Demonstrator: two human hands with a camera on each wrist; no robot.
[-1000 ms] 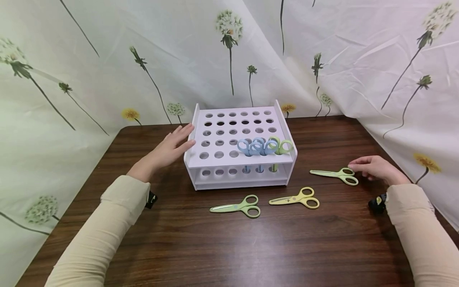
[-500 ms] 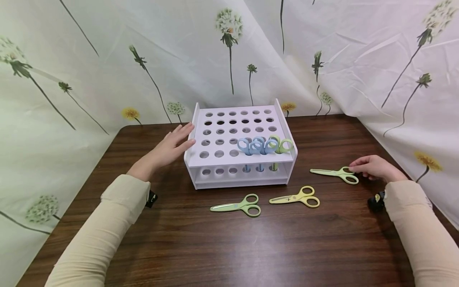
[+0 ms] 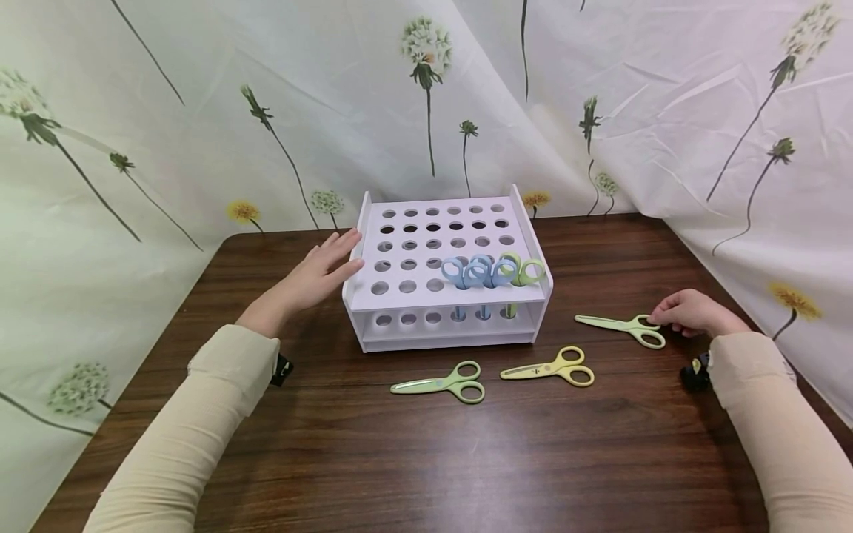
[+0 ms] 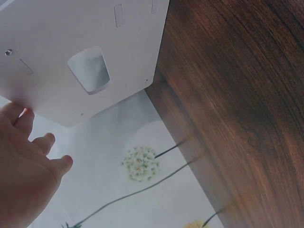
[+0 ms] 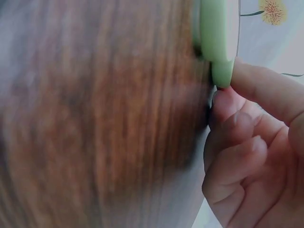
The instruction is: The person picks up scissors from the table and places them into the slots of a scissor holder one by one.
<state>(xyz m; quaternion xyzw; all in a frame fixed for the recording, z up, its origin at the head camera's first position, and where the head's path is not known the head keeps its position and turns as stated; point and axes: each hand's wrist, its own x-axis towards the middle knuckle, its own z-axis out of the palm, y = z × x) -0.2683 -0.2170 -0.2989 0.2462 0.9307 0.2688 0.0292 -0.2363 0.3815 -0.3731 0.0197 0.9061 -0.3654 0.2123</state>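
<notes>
My left hand (image 3: 309,277) rests its fingertips on the left side panel of the white rack (image 3: 393,302), fingers spread and fairly straight. The left wrist view shows those fingertips at the edge of the panel (image 4: 128,52). On the right, my right hand (image 3: 693,312) pinches the upper finger loop of light green scissors (image 3: 623,323), which lie on the table with blades pointing left. In the right wrist view, thumb and forefinger meet at the green handle (image 5: 221,45), the other fingers curled beneath. The contact is partly hidden by the fingers.
Two blue scissors (image 3: 489,272) and one green pair (image 3: 529,272) stand in the rack's front-right holes. Green scissors (image 3: 446,383) and yellow scissors (image 3: 553,368) lie in front of it on the dark wooden table (image 3: 413,474). Floral cloth (image 3: 300,96) hangs behind.
My right hand has shifted slightly left, and the light green scissors have turned a little, their handles dipping nearer to me. The left hand and the rack stay put.
</notes>
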